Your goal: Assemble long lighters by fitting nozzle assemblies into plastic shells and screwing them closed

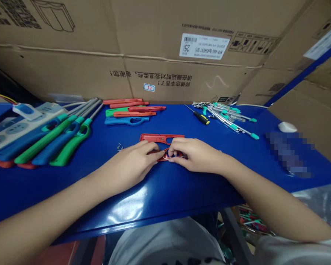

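Observation:
Both hands meet over a red lighter housing half (162, 159) lying on the blue table, most of it hidden by fingers. My left hand (135, 161) is closed at its left part, with thumb and fingertips pressed on it. My right hand (197, 154) has curled fingers in a pinch at the handle opening, where a thin pale wire-like piece shows; the exact grip is partly hidden. Just beyond them lies a second red housing half (154, 138) with an oval trigger hole. A few small metal screws (119, 147) lie left of it.
Long-necked blue and green lighters (71, 143) rest beside a white power strip (16, 129) at left. Several coloured housings (132, 110) lie behind, near a screwdriver (200, 116) and metal lighter tubes (228, 116). Cardboard (154, 44) walls the back; a white object (287, 127) sits right.

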`<state>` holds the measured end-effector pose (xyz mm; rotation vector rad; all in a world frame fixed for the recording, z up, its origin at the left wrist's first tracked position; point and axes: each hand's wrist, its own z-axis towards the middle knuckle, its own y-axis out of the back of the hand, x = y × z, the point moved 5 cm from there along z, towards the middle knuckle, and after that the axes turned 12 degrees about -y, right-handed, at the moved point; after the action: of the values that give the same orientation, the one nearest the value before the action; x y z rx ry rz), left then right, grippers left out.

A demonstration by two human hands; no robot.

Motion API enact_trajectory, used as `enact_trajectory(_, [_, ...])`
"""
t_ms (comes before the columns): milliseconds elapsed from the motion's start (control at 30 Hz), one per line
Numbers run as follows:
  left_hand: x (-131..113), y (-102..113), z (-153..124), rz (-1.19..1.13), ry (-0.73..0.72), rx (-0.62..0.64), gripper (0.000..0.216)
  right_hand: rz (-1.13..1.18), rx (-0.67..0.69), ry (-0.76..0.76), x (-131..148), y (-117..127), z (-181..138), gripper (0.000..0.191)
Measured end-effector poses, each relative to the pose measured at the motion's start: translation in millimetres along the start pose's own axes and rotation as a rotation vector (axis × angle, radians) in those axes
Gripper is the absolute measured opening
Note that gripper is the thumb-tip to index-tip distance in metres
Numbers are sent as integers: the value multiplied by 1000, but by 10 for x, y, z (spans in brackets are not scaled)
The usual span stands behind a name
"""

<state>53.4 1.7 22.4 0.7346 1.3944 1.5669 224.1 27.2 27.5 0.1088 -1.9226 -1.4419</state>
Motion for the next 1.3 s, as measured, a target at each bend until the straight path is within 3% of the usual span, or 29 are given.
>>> enact_trajectory(233, [6, 24, 13, -105, 6, -37, 26, -125, 2, -29, 22, -25, -25, 9])
enact_trajectory(1300, [-56, 20, 31, -86, 15, 12, 28, -23, 34, 8, -34, -14, -1, 3])
